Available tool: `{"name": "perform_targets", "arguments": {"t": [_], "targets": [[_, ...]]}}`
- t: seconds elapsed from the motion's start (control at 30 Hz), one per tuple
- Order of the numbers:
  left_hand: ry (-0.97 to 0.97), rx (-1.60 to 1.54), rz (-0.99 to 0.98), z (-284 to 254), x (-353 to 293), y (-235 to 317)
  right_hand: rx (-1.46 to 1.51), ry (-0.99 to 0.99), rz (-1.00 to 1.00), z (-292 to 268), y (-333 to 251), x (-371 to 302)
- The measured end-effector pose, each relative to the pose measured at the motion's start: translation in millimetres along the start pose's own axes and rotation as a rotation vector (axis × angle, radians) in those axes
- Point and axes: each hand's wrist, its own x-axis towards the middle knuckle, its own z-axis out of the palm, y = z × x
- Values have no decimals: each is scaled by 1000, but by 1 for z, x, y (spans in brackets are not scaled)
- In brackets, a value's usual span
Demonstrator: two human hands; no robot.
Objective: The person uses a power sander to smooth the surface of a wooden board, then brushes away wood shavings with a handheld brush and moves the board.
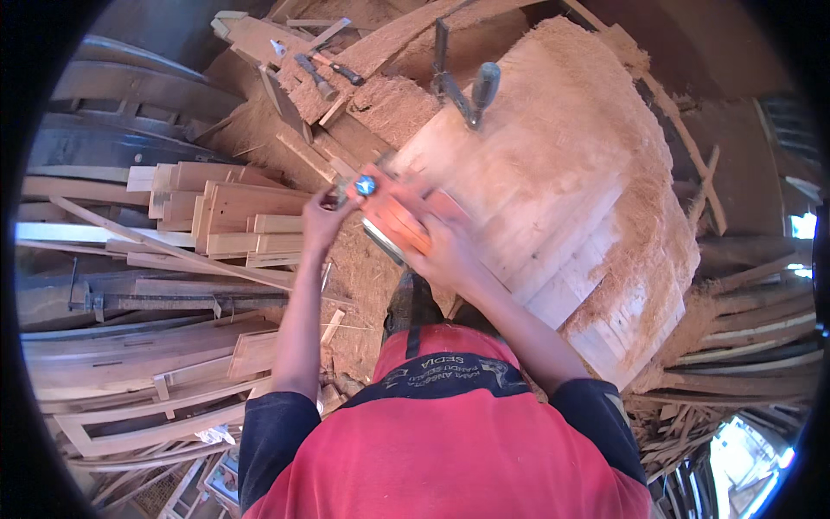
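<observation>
An orange power planer (393, 216) with a blue knob at its front rests at the near left edge of a pale wooden panel (553, 216). My right hand (451, 253) wraps round the planer's rear handle. With bent fingers, my left hand (324, 221) holds the front end of the planer beside the blue knob; some of its fingertips are hidden. A bar clamp (462, 99) with a dark handle stands on the panel's far left part. Sawdust and shavings cover much of the panel.
A hammer (339, 69) and a chisel-like tool (316, 78) lie on a dusty board at the far left. Stacked planks (251, 216) and frame pieces fill the left side. More timber (752, 346) is piled at the right. Sawdust covers the ground (350, 277) near my feet.
</observation>
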Motion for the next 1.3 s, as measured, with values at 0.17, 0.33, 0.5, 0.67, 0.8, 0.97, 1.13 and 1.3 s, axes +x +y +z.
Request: {"name": "perform_targets", "arguments": {"t": [0.17, 0.33, 0.5, 0.67, 0.8, 0.97, 1.13, 1.3], "targets": [[122, -238, 48, -12, 21, 4, 19, -206, 38, 2, -8, 42], [116, -442, -40, 50, -92, 7, 13, -185, -1, -29, 6, -68], [61, -275, 62, 150, -229, -4, -55, -152, 164, -88, 15, -199], [80, -186, 117, 167, -264, -2, -67, -165, 271, -97, 39, -247], [133, -187, 94, 142, -212, -4, -126, -142, 212, -72, 45, -205], [274, -277, 10, 76, -101, 8, -88, -117, 18, -25, 32, -73], [332, -212, 140, 11, 11, -27, -83, -98, -112, 33, 5, 35], [305, -314, 194, 30, -12, -31, -35, -126, -28, 21, 8, 11]]}}
